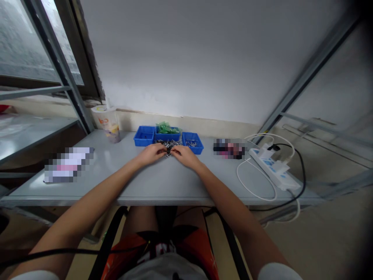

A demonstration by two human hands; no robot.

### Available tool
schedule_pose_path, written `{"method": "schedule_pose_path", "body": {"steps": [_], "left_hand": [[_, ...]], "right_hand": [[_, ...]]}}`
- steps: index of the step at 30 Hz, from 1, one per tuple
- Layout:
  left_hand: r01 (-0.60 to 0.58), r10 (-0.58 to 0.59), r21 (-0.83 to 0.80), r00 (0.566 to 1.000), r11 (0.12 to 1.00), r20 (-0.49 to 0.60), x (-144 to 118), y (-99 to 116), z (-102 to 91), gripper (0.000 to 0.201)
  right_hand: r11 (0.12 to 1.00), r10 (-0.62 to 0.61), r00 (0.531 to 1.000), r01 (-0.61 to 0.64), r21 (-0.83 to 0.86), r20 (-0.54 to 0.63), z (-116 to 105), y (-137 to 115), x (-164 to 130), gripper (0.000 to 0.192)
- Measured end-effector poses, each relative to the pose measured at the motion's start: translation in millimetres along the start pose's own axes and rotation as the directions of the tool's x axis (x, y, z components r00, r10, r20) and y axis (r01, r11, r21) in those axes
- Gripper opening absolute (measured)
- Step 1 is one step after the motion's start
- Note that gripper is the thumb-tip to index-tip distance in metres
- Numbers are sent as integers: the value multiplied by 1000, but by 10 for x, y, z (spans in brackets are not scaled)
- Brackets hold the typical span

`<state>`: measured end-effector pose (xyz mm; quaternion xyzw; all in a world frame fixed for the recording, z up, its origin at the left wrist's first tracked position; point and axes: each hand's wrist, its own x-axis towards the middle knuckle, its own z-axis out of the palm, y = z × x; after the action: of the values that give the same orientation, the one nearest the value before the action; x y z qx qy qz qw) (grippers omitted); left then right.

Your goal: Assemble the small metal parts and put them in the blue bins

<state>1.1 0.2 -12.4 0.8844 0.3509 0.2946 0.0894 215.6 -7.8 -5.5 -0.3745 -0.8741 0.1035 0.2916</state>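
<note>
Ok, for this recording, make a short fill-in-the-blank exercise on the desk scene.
1. There are ____ blue bins on the desk.
2. The plastic in the middle bin is coloured ____.
3. At the metal parts, the hand nearer the power strip is the person's ____ one.
Missing words: three; green; right.

Plain blue is showing on the middle tray and the side trays to its left and right, while the plastic inside it is gleaming green. In front of it, metal pieces are glinting silver; beneath it, the tabletop is looking grey.
</note>
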Motion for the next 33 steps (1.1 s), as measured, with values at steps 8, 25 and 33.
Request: {"method": "schedule_pose_path", "body": {"steps": [8,25,33], "left_hand": [[2,-2,5,1000,1000,12,1,-3,16,18],[-28,28,-16,999,999,-16,6,21,-7,22],[-16,16,-3,1000,1000,-14,10,2,7,21]], "right_hand": [[1000,1,1000,-1,-6,-12,-8,-26,0,17],[1000,13,998,-11,-27,69,-9,-8,-15,15],[1000,13,1000,-14,-28,-15,-15,-12,-6,16]]}}
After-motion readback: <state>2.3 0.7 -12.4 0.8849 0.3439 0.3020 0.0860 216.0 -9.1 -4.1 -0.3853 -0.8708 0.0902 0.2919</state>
